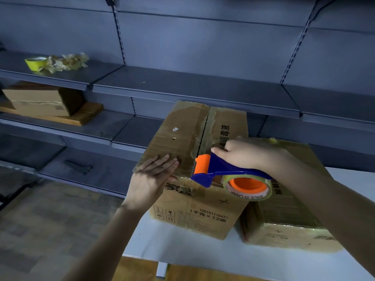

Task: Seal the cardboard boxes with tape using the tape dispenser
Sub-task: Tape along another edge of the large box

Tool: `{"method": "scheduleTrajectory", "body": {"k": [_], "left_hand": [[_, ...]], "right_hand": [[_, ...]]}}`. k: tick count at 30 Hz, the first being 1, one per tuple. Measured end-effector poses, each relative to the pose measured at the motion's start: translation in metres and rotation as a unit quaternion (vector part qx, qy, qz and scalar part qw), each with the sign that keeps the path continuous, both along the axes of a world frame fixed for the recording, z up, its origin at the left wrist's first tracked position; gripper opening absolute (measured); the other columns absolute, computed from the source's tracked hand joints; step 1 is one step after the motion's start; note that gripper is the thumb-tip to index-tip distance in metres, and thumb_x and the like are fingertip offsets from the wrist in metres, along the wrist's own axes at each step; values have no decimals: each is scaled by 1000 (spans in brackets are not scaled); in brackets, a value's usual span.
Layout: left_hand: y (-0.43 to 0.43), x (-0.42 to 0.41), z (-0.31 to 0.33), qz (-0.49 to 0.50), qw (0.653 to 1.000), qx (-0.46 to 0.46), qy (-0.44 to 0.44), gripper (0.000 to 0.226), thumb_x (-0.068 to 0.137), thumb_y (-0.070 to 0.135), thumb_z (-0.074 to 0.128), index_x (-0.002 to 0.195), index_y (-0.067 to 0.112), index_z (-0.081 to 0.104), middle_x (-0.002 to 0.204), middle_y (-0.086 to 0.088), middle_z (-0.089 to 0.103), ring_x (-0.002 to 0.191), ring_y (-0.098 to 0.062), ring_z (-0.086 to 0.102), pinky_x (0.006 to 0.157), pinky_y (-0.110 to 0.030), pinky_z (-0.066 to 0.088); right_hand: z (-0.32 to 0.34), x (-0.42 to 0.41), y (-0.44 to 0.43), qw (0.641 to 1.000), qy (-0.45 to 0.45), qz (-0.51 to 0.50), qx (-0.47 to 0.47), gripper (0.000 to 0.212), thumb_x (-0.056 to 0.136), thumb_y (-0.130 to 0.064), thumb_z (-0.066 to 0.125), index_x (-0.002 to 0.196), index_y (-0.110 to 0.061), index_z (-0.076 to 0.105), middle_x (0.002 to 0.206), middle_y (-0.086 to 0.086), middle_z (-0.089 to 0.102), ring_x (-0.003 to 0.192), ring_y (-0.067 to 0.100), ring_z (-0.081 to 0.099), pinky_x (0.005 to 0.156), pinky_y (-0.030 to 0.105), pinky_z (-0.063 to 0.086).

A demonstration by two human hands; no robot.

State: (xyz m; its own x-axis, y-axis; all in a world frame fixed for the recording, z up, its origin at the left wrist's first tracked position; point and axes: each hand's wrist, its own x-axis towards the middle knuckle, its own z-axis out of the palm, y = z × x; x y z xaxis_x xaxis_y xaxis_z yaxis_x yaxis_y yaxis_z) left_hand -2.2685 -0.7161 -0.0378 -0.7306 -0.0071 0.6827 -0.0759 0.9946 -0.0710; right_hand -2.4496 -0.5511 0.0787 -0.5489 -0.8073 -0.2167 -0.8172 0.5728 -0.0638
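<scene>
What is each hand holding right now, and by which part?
The right hand grips the tape dispenser by its blue handle. The left hand holds nothing, lying flat on the cardboard box.

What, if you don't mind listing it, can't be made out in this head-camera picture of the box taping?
- Tape dispenser handle: covered by the right hand, so its grip is unseen.
- Second box: top largely hidden by the right forearm.
- Front box seam: near end hidden behind the dispenser.
- Dark object on the low shelf: too dim to identify.
- Box label on the left shelf: blurred.
</scene>
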Motion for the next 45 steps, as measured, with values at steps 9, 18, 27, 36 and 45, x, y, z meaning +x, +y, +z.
{"method": "scheduleTrajectory", "body": {"k": [9,18,27,36,45], "left_hand": [[1,-9,-10,-7,1000,-4,20,33,88,30,55,110,10,68,115,0,66,113,-18,59,95,-36,48],[19,-3,18,30,994,87,-61,59,93,53,35,111,8,68,110,-5,69,112,-21,59,93,-45,50],[120,-59,74,-4,987,111,-112,106,72,81,34,142,1,31,140,-16,45,133,-25,39,112,-49,26],[121,-79,82,40,979,176,-92,92,73,62,60,143,8,33,119,-11,64,113,-26,59,110,-39,28],[118,-80,83,39,982,163,-93,88,66,64,62,134,11,48,117,-9,64,109,-28,60,98,-42,43]], "right_hand": [[-4,-11,21,998,-30,-22,-50,63,90,-66,24,54,-18,44,42,-6,34,38,11,37,44,26,31],[0,-17,20,994,-95,-30,-52,59,90,-66,26,56,-20,40,44,-7,33,38,9,33,47,26,30],[9,-16,19,995,-78,-34,-44,42,100,-40,31,66,-19,46,68,2,53,56,11,46,49,23,31],[18,-11,18,993,-112,-43,-24,31,101,-28,34,109,-8,55,91,9,58,78,19,52,71,27,40],[3,-10,17,982,-145,-77,-88,37,98,-17,38,131,-1,46,130,17,52,120,31,48,98,35,37]]}}
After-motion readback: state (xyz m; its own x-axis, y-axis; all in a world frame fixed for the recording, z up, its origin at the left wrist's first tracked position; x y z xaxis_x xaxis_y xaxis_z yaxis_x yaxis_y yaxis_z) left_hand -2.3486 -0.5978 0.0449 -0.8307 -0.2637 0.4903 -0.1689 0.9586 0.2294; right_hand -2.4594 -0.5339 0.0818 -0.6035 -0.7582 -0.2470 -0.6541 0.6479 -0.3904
